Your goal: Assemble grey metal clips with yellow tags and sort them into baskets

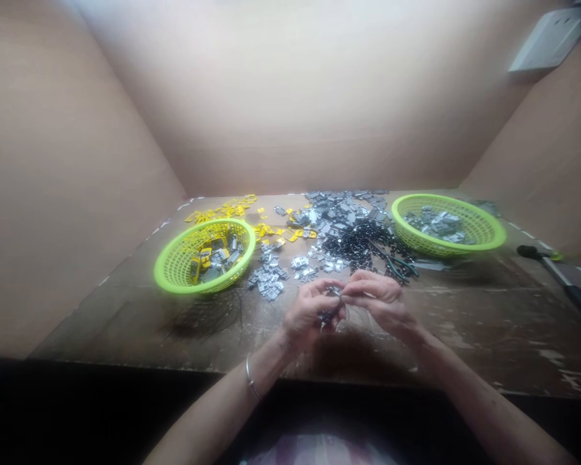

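From where I stand, nothing can be read anywhere. The white rectangular plastic wall plate [552, 39] shows no legible marking (it sits high on the right), and any marks on the small grey metal pieces [339, 216] or flat yellow pieces [225, 208] are too small to tell.

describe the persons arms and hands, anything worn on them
The left hand and right hand are bare, with no gloves, and no sleeves show on the forearms. A thin silver-coloured bangle circles the left wrist; none shows on the right. Pale patterned clothing shows below the arms.
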The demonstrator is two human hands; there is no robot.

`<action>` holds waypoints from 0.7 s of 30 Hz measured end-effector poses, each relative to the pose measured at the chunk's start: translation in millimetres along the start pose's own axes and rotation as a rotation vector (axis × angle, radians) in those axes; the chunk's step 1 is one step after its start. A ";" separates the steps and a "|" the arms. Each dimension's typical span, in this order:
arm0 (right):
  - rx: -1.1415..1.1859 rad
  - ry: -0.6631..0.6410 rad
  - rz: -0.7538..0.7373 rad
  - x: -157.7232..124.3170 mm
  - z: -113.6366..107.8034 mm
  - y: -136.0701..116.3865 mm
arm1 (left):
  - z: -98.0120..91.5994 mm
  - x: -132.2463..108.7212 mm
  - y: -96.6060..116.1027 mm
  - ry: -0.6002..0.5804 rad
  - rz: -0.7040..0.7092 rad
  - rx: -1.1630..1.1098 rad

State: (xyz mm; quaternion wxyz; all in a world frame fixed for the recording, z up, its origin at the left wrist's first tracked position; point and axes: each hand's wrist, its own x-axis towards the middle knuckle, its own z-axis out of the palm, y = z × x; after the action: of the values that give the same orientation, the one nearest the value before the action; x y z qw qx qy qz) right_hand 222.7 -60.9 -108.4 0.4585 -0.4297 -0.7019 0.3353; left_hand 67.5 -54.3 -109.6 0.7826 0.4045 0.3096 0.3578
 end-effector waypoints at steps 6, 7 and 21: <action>-0.050 -0.024 -0.044 0.0 -0.6 2.4 | 7.4 3.7 -4.1 0.166 0.017 -0.013; -0.054 -0.022 -0.044 -0.3 -0.3 1.9 | 9.0 4.4 -5.2 0.198 0.018 -0.011; 0.270 0.176 0.211 -7.9 17.7 -14.0 | 20.6 5.8 -9.5 0.369 0.148 -0.029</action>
State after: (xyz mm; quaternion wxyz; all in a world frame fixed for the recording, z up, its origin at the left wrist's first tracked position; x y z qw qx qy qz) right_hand 203.8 -75.2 -105.3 0.5341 -0.4632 -0.5587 0.4338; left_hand 89.6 -62.0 -109.0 0.6898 0.3425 0.4121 0.4869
